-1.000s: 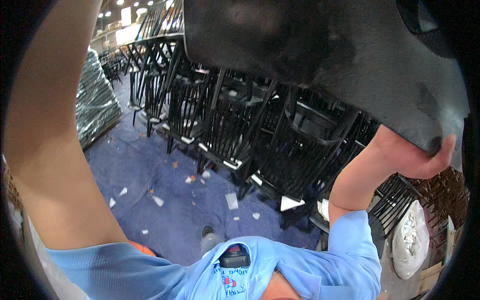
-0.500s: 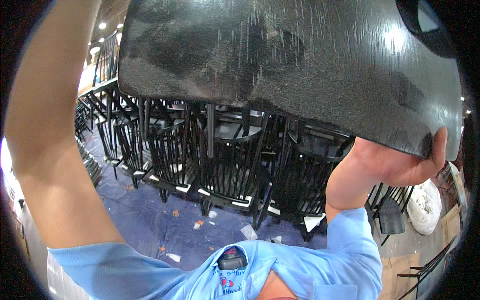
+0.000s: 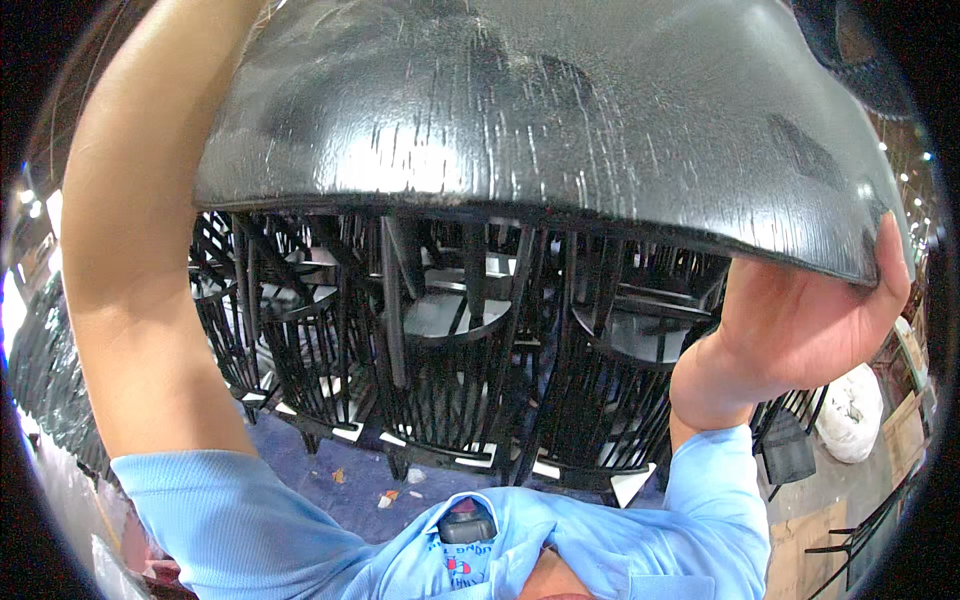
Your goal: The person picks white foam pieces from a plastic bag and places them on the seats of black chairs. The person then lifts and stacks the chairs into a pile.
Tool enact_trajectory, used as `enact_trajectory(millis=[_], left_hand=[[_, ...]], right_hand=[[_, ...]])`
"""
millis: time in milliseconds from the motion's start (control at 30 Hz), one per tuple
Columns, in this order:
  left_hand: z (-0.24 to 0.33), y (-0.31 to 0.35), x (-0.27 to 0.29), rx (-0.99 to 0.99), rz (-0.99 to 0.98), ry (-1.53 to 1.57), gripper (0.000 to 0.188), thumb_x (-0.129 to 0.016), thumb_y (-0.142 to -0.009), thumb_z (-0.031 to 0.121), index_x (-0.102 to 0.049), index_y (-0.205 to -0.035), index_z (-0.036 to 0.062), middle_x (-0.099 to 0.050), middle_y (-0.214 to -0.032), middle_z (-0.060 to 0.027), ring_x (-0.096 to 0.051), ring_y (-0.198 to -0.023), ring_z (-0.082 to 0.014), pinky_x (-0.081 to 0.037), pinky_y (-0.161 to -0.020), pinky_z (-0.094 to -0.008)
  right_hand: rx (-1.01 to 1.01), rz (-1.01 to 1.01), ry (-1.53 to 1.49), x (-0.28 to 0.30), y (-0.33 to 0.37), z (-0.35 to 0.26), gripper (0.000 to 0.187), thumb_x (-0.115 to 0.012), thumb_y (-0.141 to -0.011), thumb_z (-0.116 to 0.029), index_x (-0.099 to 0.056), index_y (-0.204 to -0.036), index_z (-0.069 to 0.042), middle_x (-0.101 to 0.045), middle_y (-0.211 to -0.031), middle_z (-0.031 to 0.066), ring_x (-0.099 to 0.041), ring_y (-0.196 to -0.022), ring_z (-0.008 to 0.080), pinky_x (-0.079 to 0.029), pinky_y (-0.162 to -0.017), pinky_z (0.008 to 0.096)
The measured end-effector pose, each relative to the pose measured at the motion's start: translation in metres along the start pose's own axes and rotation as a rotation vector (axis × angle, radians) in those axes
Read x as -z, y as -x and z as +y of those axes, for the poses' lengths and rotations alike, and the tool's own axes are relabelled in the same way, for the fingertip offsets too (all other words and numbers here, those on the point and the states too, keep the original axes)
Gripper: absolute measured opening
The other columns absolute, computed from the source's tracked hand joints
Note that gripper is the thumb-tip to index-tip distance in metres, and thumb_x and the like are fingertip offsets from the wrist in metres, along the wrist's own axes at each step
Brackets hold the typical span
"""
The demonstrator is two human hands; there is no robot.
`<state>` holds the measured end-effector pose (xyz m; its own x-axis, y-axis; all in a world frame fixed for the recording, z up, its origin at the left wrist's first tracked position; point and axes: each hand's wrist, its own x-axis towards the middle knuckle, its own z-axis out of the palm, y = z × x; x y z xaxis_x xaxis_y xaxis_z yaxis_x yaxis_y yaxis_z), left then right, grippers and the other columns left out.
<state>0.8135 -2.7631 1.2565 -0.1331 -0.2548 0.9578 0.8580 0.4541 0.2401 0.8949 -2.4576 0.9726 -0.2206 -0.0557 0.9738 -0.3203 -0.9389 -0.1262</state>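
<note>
A black wooden chair point(image 3: 540, 120) is held up close before me, its glossy, grained seat filling the upper part of the view. Light glints off the rounded front edge. My right hand point(image 3: 800, 325) grips the seat's right front corner, the thumb up along the side and the other fingers hidden under it. On the left, my arm reaches up past the seat's left side, and its hand lies beyond the top of the view. Dark legs show below the seat edge, though I cannot tell whether they belong to this chair.
Beneath and beyond stand rows of black spindle-back chairs point(image 3: 435, 375), some stacked, with white wrapping on parts. Paper scraps litter the blue floor covering point(image 3: 365, 460). To the right are another black chair point(image 3: 788, 450), a white plastic bundle point(image 3: 850, 415) and cardboard point(image 3: 805, 530).
The held chair's seat has tilted, so its front edge looks more level and shinier. My left arm has shifted right in the view. My right hand keeps its hold on the corner.
</note>
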Motion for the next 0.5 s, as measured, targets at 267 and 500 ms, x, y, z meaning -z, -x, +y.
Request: enact_trajectory(millis=[267, 500], left_hand=[[-0.13, 0.009, -0.062, 0.197, -0.057, 0.063, 0.017, -0.073, -0.082, 0.015, -0.07, -0.078, -0.0014, -0.063, -0.062, -0.0102, -0.06, -0.05, -0.0205, -0.048, -0.046, -0.0365], [-0.245, 0.045, -0.088, 0.348, -0.098, 0.043, 0.016, -0.072, -0.082, 0.014, -0.07, -0.08, -0.0015, -0.062, -0.059, -0.0091, -0.061, -0.049, -0.0202, -0.048, -0.045, -0.0362]], right_hand=[[0.004, 0.258, 0.095, 0.058, -0.008, 0.026, 0.046, -0.055, -0.097, -0.026, -0.058, -0.133, 0.002, -0.063, -0.134, 0.0184, -0.056, -0.127, 0.033, -0.04, -0.11, 0.0532], [0.019, 0.607, 0.355, 0.093, -0.012, 0.085, 0.032, -0.062, -0.091, -0.027, -0.065, -0.118, -0.009, -0.07, -0.116, 0.0053, -0.066, -0.106, 0.0231, -0.052, -0.093, 0.0403]])
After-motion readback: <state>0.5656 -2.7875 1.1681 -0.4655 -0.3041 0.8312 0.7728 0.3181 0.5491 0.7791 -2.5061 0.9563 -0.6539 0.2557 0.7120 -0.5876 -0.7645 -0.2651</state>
